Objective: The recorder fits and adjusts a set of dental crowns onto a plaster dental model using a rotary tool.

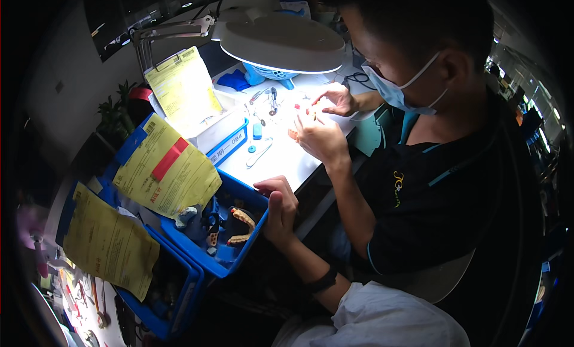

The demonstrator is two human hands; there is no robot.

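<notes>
Head view: you are beside a masked co-worker (430, 167), the largest figure in sight, whose two hands (324, 136) meet over a small piece too washed out to make out; leave that near elbow free.
White table (286, 157): brightly lit under the round lamp (281, 42); the blue bin lies at its near-left edge, so mind the corner there.
Blue bin (244, 250): it seems the thing you are handling, just left of your hand and beside a second bin (190, 290); a level bin would best spare the loose pieces in it.
Yellow sheet (140, 179): it lies over the bin's far side with a red strip (170, 159) across it; take care not to drag it over the contents.
Your right hand (282, 212): it is at the bin's right rim, fingers bent, thumb apart from them; you cannot tell from here whether it clamps the rim or only rests there. Your left hand is out of view, so its state cannot be told.
Toothed arch (244, 216): horseshoe-shaped, red at its ends, inside the bin near your fingers; it looks easy to chip, so a slow touch suits it.
Blue block (226, 253): small, in the bin's near corner, likely to slide if tilted.
</notes>
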